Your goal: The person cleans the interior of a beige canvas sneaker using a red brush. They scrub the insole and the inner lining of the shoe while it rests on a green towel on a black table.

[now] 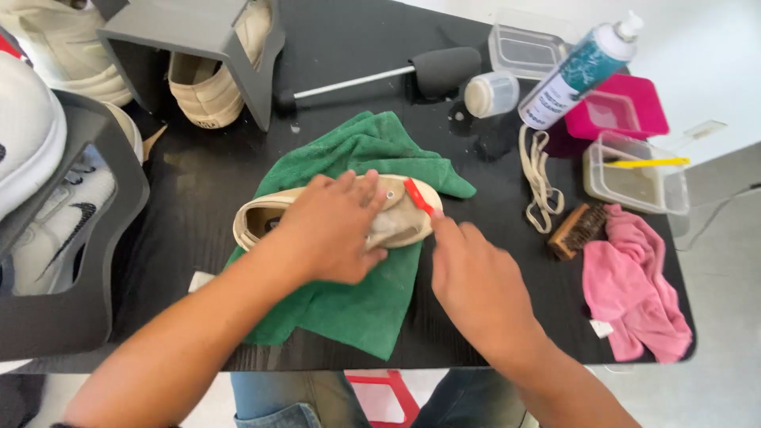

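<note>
A beige canvas shoe (265, 215) lies on its side on a green cloth (357, 309) in the middle of the black table (198, 174). My left hand (333, 230) presses down on the shoe's upper and holds it still. My right hand (476, 285) grips a small red-handled brush (418, 196) whose tip rests against the shoe's toe cap. Most of the brush is hidden inside my fingers.
To the right lie beige laces (541, 178), a wooden brush (577, 230), a pink cloth (634, 285), a clear tub (634, 170) with a yellow tool, a magenta tub (622, 111) and a spray can (579, 67). Grey shoe racks (71, 238) with shoes stand at left and back.
</note>
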